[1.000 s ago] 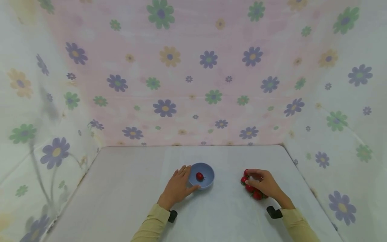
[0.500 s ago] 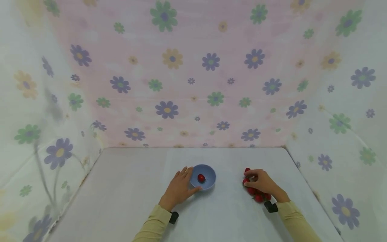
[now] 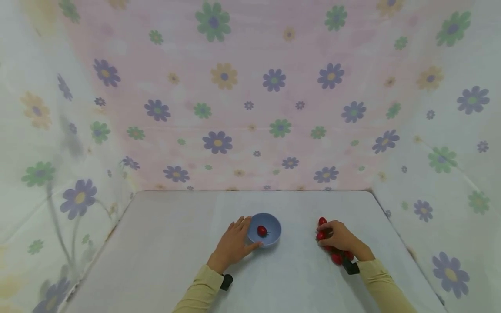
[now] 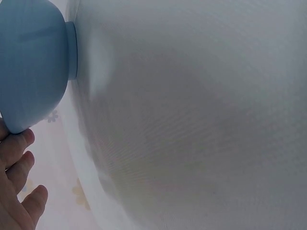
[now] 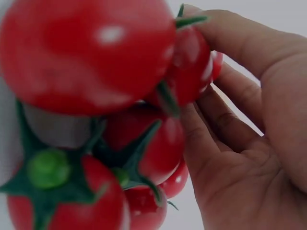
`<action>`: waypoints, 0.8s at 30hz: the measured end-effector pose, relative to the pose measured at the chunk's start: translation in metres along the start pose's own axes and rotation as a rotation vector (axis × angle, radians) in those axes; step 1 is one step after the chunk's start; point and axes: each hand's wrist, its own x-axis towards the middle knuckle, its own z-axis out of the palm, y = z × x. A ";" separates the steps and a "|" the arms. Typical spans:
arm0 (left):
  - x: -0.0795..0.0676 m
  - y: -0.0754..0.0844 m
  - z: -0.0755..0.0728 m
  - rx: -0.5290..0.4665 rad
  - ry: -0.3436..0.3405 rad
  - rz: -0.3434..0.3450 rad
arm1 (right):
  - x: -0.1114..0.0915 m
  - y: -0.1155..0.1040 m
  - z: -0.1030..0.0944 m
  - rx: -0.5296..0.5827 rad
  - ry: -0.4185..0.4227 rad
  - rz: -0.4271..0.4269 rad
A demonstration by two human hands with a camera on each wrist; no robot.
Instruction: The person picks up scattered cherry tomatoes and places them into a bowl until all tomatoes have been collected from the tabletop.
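My left hand (image 3: 233, 243) rests at the left side of a small blue bowl (image 3: 275, 237), touching its rim with fingers straight and thumb along the near edge. One red cherry tomato (image 3: 262, 231) with a green stem lies inside. The left wrist view has the bowl's outer wall (image 4: 33, 62) and several fingertips, one of them at the rim. My right hand (image 3: 344, 239) pinches a cherry tomato (image 3: 321, 235) in a small heap at the right. That tomato (image 5: 189, 67) shows between thumb and finger in the right wrist view, partly behind a nearer one.
Several other cherry tomatoes (image 3: 336, 259) lie beneath and beside my right hand, and one (image 3: 322, 221) sits just beyond its fingertips. The white table (image 3: 176, 243) ends at floral cloth walls (image 3: 250, 143) behind and on both sides.
My right hand has shifted slightly nearer, and the farthest tomato now shows beyond its fingers. The left hand keeps its place at the bowl. The head view has moved a little.
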 end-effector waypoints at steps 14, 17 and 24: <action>-0.001 0.001 0.000 0.011 0.012 0.011 | 0.012 0.002 0.007 0.069 0.013 -0.122; 0.000 0.001 -0.001 0.018 0.003 0.003 | 0.014 0.003 0.010 0.078 0.033 -0.167; 0.001 0.001 0.002 0.007 -0.014 -0.008 | 0.015 0.002 0.016 0.198 0.080 -0.209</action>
